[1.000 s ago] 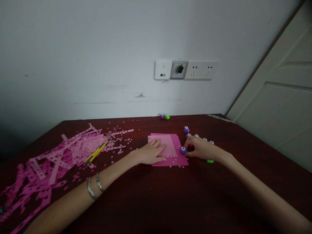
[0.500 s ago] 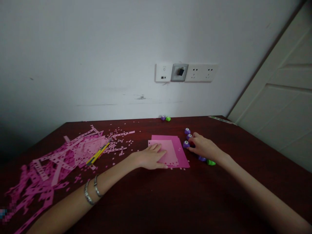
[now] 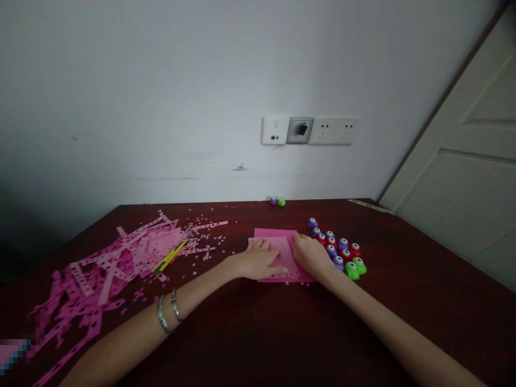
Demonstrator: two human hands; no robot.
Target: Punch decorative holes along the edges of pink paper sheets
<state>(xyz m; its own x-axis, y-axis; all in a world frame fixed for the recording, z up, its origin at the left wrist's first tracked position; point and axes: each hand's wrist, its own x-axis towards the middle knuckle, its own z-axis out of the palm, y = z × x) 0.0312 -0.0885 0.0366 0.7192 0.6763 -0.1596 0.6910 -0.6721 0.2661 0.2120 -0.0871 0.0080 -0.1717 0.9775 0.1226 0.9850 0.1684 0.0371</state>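
1. While the bench [image 3: 258,344] carries it, the darker pink sheet [image 3: 278,233] lies flat; I judge it light, easily creased, best taken by its edges.
2. The smaller pale sheet [image 3: 284,255] lies on it, likely slippery, under my left grip [image 3: 258,262], spread and clasping nothing.
3. My right grip [image 3: 311,255] curls by the darker sheet's right edge; I cannot tell whether it grasps anything.

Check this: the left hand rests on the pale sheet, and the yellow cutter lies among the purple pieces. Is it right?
Not quite: in the head view, the yellow cutter lies by the pink strips, not the purple pieces. The left hand does rest on the pale sheet.
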